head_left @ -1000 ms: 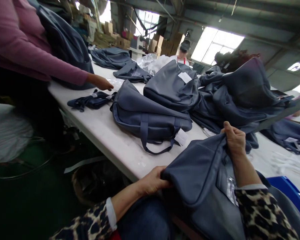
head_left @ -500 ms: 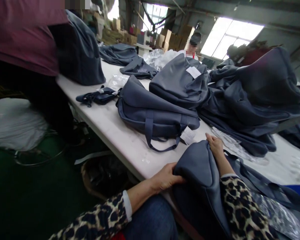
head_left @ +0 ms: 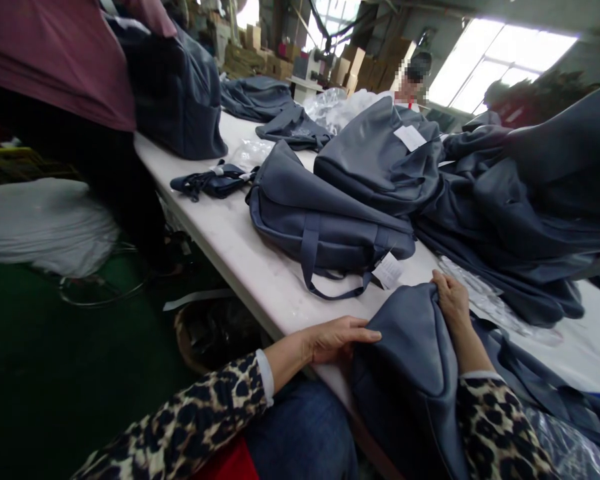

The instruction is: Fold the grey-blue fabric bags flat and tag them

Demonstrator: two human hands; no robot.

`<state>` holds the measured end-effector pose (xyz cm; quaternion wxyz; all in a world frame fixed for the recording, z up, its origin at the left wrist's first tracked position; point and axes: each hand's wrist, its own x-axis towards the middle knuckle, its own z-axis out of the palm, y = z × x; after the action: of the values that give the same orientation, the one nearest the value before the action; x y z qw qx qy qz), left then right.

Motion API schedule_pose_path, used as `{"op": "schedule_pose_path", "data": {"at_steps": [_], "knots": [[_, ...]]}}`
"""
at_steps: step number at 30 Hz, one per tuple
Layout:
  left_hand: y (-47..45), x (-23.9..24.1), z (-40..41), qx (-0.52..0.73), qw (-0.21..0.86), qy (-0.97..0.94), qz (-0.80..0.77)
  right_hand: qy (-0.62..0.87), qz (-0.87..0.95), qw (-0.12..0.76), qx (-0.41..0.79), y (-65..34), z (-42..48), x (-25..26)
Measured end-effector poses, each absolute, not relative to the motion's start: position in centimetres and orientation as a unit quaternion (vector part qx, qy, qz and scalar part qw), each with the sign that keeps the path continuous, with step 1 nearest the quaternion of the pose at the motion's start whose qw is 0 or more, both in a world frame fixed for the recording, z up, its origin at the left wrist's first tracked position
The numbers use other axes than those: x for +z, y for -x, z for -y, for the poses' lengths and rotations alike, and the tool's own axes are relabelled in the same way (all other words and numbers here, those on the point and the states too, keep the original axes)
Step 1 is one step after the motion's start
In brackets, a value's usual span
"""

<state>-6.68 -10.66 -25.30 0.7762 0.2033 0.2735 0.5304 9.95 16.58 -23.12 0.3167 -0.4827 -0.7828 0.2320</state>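
A dark blue bag (head_left: 410, 333) hangs over the table's front edge, close to my lap. My left hand (head_left: 337, 339) holds its left side, the thumb lying on top and the other fingers partly hidden behind the fabric. On the right, my right hand (head_left: 453, 301) grips the piped edge near the upper corner. Just beyond my hands lies another dark blue bag (head_left: 325, 233) with webbing handles and a white tag (head_left: 387, 270). The lower part of the held bag drops into shadow.
More blue bags (head_left: 380, 160) and a large heap (head_left: 505, 207) cover the table (head_left: 220, 240) behind and right. Bundled straps (head_left: 215, 180) lie near the left edge. A person in a mauve top (head_left: 80, 60) stands at left by an upright bag (head_left: 180, 93). Clear plastic (head_left: 570, 440) lies at right.
The view has swung slightly left, so everything sits further right. My left thumb now stretches further over the bag's surface. The co-worker's hand has come into view above the upright bag.
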Motion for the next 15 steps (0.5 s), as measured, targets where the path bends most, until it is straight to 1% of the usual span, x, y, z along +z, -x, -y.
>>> {"op": "schedule_pose_path", "data": {"at_steps": [5, 15], "knots": [[6.0, -25.7, 10.5, 0.562, 0.745, -0.23, -0.278, 0.482, 0.782, 0.319, 0.234, -9.9, -16.7, -23.1], [7.1, -25.6, 10.7, 0.523, 0.76, -0.27, -0.277, 0.492, 0.777, 0.321, 0.226, -10.3, -17.3, -23.0]]}}
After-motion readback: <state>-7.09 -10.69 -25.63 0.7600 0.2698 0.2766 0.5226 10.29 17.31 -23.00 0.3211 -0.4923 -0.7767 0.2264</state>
